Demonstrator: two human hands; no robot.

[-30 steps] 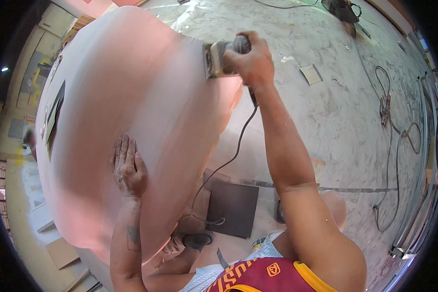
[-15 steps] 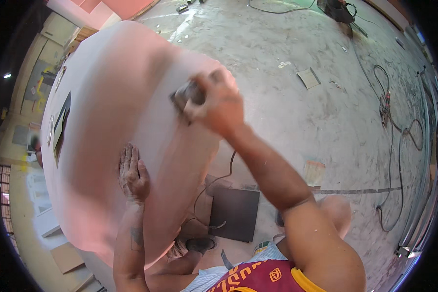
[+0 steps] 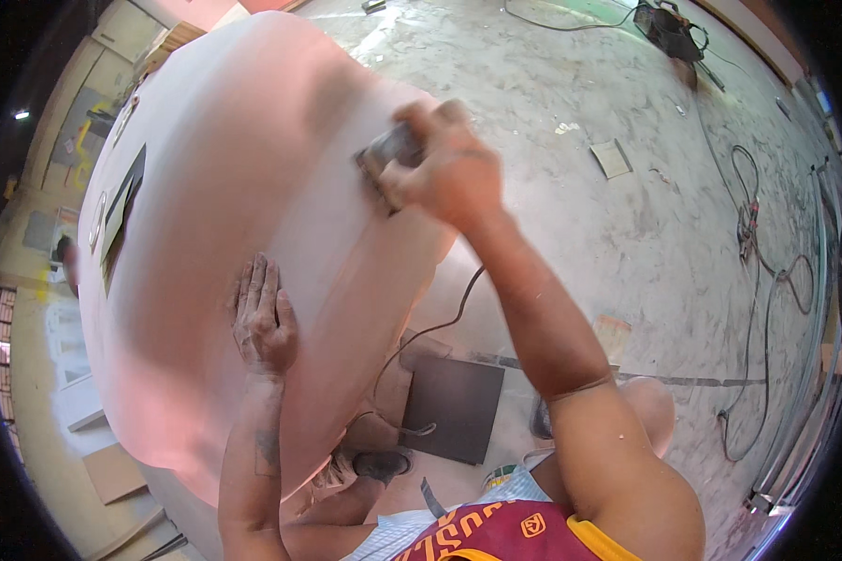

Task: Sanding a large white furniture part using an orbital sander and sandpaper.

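A large, smoothly curved form (image 3: 225,187) in pale pink and white, dusty on its surface, fills the left half of the view. My right hand (image 3: 454,178) is closed around a dark sanding block (image 3: 388,164) with a rounded grip. The block's flat base rests against the form's upper right side, and motion blurs both slightly. Lower down, my left hand (image 3: 264,323) lies flat on the form, fingers stretched and pointing away from me, holding nothing. On the form's left side lie a dark flat piece and a pale strip (image 3: 117,220).
A dark square board (image 3: 454,409) lies on the dusty floor by my feet, with a thin cord (image 3: 449,323) running beside the form. Farther right, cables (image 3: 748,224) coil on the floor, near a small pale sheet (image 3: 612,159). A black tool or bag (image 3: 666,33) sits far back.
My right hand and the sanding block have moved a little farther away and to the right. The whole view has shifted slightly; my left hand stays flat on the form.
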